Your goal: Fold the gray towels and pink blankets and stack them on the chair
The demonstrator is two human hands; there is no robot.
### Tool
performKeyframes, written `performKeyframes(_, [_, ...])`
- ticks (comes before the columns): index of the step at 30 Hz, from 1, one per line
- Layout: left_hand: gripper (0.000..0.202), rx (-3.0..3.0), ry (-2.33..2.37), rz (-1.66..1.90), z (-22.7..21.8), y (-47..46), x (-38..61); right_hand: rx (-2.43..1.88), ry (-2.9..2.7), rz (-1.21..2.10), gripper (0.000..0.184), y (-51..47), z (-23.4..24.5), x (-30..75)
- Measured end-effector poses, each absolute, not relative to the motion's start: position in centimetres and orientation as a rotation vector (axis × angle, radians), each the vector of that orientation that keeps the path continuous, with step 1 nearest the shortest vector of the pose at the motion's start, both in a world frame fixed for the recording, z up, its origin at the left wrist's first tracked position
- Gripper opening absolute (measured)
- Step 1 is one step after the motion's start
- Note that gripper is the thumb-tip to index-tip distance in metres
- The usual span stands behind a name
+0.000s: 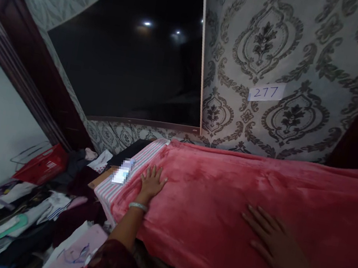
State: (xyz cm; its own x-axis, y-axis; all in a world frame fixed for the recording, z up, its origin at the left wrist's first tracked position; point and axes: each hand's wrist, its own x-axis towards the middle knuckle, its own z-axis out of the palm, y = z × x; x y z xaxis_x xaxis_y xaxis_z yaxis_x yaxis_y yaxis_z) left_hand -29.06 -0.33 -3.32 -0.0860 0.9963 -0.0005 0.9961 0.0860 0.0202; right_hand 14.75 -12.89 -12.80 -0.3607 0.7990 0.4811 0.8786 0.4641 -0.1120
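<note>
My left hand [151,185] and right hand [275,242] are lying spread over the blanket [206,197]; it's looking soft and floppy, its edge [172,259] probably offering the surest grip.

Home interior, likely a living room or bedroom; light is dim and the corners are dark, so can't say which. Evidence: big TV [129,62] on a wall with damask-pattern wallpaper [269,35], dark glossy trim [36,70] at left. Plush red blanket [211,184] over a long flat surface. Loose pile of clothes [15,221] at lower left, red basket [43,166] behind it. Handwritten "277" label [267,92] on wallpaper, right of TV.
</note>
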Motion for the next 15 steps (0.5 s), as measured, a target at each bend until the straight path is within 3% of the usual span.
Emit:
performKeyframes(7, [0.058, 2.255, 2.298, 0.122, -0.9, 3.5, -28.9, -1.415, -2.226, -0.072, 0.066, -13.4, -14.1, 14.9])
performKeyframes(15, [0.055, 2.445, 2.013, 0.046, -1.2, 13.8, -26.8, -1.547, -2.268, 0.137, 0.069, -14.6, -10.1, 14.1])
